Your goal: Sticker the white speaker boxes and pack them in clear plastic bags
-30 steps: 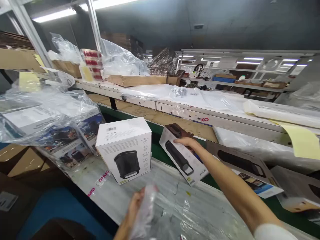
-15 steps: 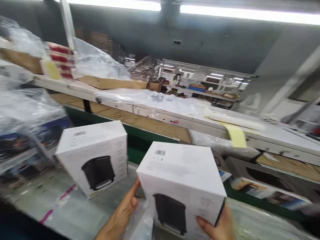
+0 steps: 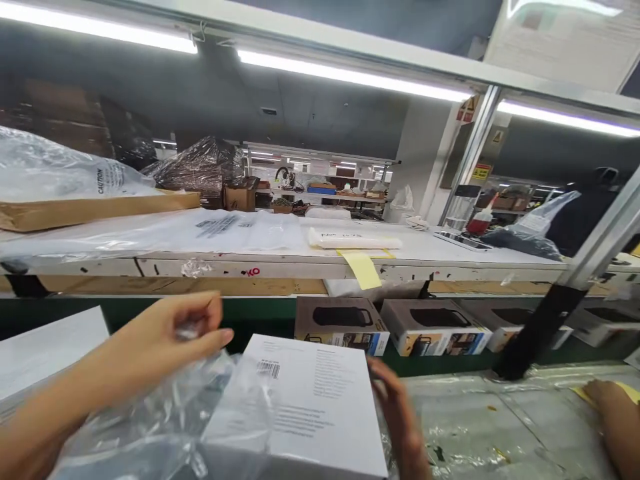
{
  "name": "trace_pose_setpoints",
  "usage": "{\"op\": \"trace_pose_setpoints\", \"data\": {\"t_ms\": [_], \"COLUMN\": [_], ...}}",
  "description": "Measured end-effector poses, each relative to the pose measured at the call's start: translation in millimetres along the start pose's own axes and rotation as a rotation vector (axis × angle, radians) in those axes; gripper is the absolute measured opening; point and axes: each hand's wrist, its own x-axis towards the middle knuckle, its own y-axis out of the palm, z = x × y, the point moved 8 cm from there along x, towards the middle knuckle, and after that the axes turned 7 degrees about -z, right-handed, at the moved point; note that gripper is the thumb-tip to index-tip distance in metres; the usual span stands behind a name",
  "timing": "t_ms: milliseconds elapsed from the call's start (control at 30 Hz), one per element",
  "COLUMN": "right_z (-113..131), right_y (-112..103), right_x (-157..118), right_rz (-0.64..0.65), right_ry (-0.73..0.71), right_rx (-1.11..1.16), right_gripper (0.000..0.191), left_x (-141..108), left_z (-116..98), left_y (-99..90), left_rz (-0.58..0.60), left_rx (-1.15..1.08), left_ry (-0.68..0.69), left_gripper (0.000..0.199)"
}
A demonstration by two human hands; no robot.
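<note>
A white printed carton (image 3: 310,400) stands in front of me, its barcoded top facing up. Clear film from a plastic bag (image 3: 165,407) covers its left part. My left hand (image 3: 195,327) is closed, its curled fingers at the bag's upper edge, left of the carton. Along the carton's right side my right hand (image 3: 397,413) presses with its fingers, partly blurred; the thumb is hidden. Behind my left forearm stands a second white carton (image 3: 55,347), partly covered by the arm.
Several grey-brown product boxes (image 3: 343,320) line the bench's far side under a white shelf (image 3: 270,260). A yellow paper strip (image 3: 363,268) hangs off that shelf. At right, a slanted metal post (image 3: 590,247) rises, and another person's hand (image 3: 605,400) touches yellow paper.
The view has swung right. My left hand has moved from the carton's side up to the plastic bag, which now lies over the carton's left part. My right hand stays on the carton.
</note>
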Motion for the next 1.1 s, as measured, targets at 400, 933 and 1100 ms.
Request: {"op": "trace_pose_setpoints", "data": {"t_ms": [400,933,1100], "right_z": [50.2,57.9,55.4], "right_y": [11.8,18.3,20.7], "right_x": [265.8,272.3,274.4], "right_rz": [0.287,0.467,0.466], "right_ry": [-0.275,-0.235,-0.228], "right_rx": [-0.280,-0.263,-0.303], "right_gripper": [0.021,0.011,0.009], "left_x": [122.4,129.3,121.1], "left_z": [-122.7,-114.6,-124.3], "left_y": [168.5,173.4,167.3], "left_rz": [0.195,0.041,0.056], "left_rx": [-0.382,-0.358,-0.103], "left_ry": [0.064,0.095,0.294], "left_gripper": [0.055,0.029,0.029]}}
